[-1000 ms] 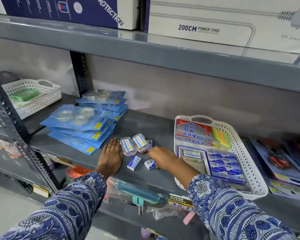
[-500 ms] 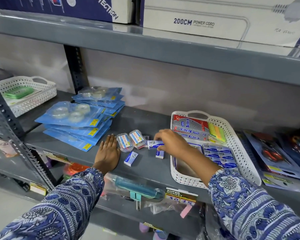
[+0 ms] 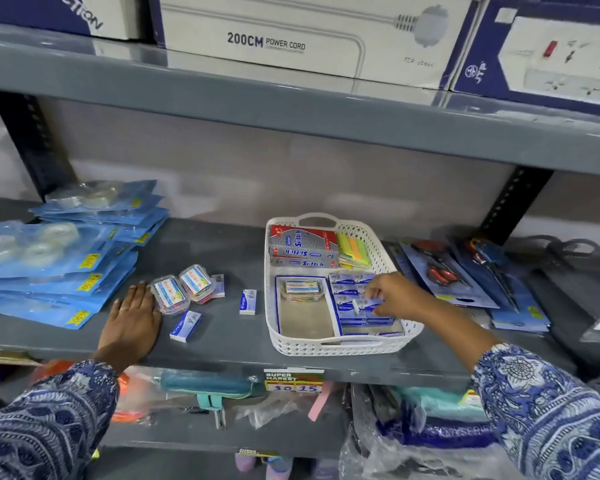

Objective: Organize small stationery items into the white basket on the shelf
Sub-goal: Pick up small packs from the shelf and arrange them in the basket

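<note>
The white basket (image 3: 340,344) sits on the grey shelf (image 3: 222,337), right of centre. Inside are silver-red boxes, coloured sticky notes (image 3: 353,247), a clear pin box (image 3: 300,288) and rows of small blue-white erasers. My right hand (image 3: 397,295) is over the basket's right side, fingers shut on a small eraser (image 3: 366,303) above the eraser rows. Flat on the shelf to the left lies my left hand (image 3: 132,320), open. Beside it lie two clear pin boxes (image 3: 182,288) and two loose erasers (image 3: 185,326), (image 3: 248,301).
Blue tape packs (image 3: 59,258) are stacked at the left. Scissors packs (image 3: 440,271) lie right of the basket. Boxed power cords (image 3: 302,39) fill the shelf above. A price tag (image 3: 293,380) hangs on the shelf edge, with bagged goods below.
My right hand has carried an eraser from the shelf rightward into the basket, over the eraser rows. The left hand has stayed flat. The view has shifted right.
</note>
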A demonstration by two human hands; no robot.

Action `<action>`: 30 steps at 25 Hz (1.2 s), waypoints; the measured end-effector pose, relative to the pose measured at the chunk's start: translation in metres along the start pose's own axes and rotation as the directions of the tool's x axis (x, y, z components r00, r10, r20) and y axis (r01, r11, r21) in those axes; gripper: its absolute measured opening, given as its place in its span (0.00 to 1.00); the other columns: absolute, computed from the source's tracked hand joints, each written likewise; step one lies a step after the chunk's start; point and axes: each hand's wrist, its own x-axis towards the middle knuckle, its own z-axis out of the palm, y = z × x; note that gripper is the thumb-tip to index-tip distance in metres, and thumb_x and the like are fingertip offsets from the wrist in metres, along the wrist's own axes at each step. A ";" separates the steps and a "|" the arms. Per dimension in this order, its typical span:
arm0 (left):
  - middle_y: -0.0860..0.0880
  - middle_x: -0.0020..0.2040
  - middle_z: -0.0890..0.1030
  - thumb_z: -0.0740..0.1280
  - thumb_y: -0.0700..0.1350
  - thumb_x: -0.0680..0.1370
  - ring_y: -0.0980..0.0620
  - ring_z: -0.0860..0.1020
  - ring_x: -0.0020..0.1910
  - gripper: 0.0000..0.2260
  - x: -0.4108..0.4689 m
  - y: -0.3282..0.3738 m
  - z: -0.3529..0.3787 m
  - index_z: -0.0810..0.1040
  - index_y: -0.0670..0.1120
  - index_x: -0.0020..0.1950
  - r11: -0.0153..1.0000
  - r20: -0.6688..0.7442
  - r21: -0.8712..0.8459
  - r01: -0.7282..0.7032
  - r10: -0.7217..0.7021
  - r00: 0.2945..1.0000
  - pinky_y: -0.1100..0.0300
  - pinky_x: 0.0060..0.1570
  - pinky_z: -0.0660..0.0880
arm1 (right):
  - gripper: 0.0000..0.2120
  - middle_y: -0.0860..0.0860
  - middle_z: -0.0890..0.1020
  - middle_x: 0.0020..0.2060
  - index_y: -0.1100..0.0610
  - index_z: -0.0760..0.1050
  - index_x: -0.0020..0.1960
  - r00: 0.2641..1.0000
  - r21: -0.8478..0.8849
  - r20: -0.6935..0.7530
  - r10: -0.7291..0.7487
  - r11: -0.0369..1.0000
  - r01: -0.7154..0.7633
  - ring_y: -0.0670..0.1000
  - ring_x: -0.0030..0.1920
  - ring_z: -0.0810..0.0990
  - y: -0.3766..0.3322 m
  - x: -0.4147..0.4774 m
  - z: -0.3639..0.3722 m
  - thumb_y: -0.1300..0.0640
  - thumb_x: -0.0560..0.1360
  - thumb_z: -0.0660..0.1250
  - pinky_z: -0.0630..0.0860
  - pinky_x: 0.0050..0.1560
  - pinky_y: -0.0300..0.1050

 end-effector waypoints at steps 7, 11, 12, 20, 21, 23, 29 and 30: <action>0.44 0.78 0.53 0.50 0.45 0.81 0.47 0.50 0.77 0.24 0.000 0.000 0.000 0.52 0.41 0.75 1.000 0.004 -0.007 0.003 -0.003 1.000 0.49 0.76 0.48 | 0.18 0.60 0.83 0.52 0.64 0.79 0.55 0.990 -0.003 0.143 -0.015 1.000 0.016 0.50 0.44 0.76 0.000 -0.006 0.018 0.64 0.66 0.75 0.75 0.51 0.45; 0.44 0.78 0.54 0.51 0.45 0.80 0.46 0.51 0.77 0.23 0.001 -0.001 -0.001 0.53 0.41 0.75 1.000 -0.006 -0.012 -0.003 0.003 1.000 0.48 0.75 0.49 | 0.16 0.54 0.81 0.52 0.59 0.78 0.54 0.996 -0.059 0.083 -0.022 0.998 0.027 0.53 0.50 0.78 -0.002 -0.008 0.021 0.62 0.67 0.75 0.76 0.52 0.48; 0.44 0.78 0.54 0.51 0.44 0.80 0.46 0.51 0.77 0.23 0.000 -0.001 0.000 0.53 0.41 0.75 1.000 -0.007 -0.011 -0.002 0.002 1.000 0.48 0.75 0.49 | 0.15 0.53 0.81 0.51 0.59 0.79 0.53 0.997 -0.076 0.076 -0.021 0.997 0.027 0.52 0.50 0.78 -0.003 -0.009 0.021 0.62 0.67 0.74 0.76 0.51 0.47; 0.44 0.78 0.54 0.51 0.45 0.80 0.46 0.51 0.77 0.24 0.000 -0.001 -0.001 0.53 0.40 0.75 1.000 -0.012 -0.011 -0.002 0.002 1.000 0.49 0.76 0.49 | 0.04 0.62 0.84 0.42 0.66 0.82 0.44 0.997 0.071 0.076 0.032 0.997 -0.038 0.40 0.28 0.77 -0.005 -0.003 0.028 0.69 0.70 0.70 0.71 0.28 0.27; 0.44 0.78 0.54 0.51 0.45 0.80 0.46 0.51 0.77 0.24 -0.001 0.000 -0.001 0.53 0.40 0.75 1.000 -0.012 -0.012 -0.003 0.002 1.000 0.49 0.76 0.49 | 0.03 0.61 0.85 0.41 0.65 0.81 0.39 0.996 0.047 0.049 0.071 0.996 -0.074 0.41 0.30 0.79 -0.005 -0.004 0.025 0.67 0.71 0.70 0.72 0.30 0.29; 0.44 0.78 0.54 0.51 0.45 0.80 0.47 0.51 0.77 0.24 -0.001 0.000 -0.001 0.53 0.41 0.75 1.000 -0.014 -0.015 -0.001 0.001 1.000 0.49 0.76 0.49 | 0.14 0.56 0.80 0.33 0.59 0.72 0.29 0.979 -0.049 0.027 0.203 0.978 -0.202 0.50 0.34 0.78 -0.005 -0.005 0.023 0.60 0.71 0.71 0.70 0.32 0.39; 0.43 0.77 0.54 0.51 0.44 0.80 0.45 0.52 0.77 0.23 -0.002 0.002 -0.003 0.54 0.40 0.75 1.000 -0.023 -0.017 -0.005 0.005 1.000 0.48 0.75 0.50 | 0.05 0.58 0.84 0.50 0.60 0.77 0.42 0.934 -0.022 0.073 0.349 0.937 -0.348 0.56 0.51 0.83 -0.014 -0.001 0.034 0.63 0.69 0.72 0.78 0.51 0.47; 0.43 0.77 0.55 0.51 0.44 0.80 0.45 0.52 0.77 0.23 -0.002 0.002 -0.003 0.54 0.40 0.75 1.000 -0.021 -0.017 -0.006 0.006 1.000 0.48 0.75 0.50 | 0.07 0.57 0.84 0.51 0.61 0.77 0.45 0.928 -0.010 0.080 0.365 0.931 -0.365 0.56 0.52 0.82 -0.015 0.000 0.035 0.63 0.68 0.72 0.78 0.52 0.47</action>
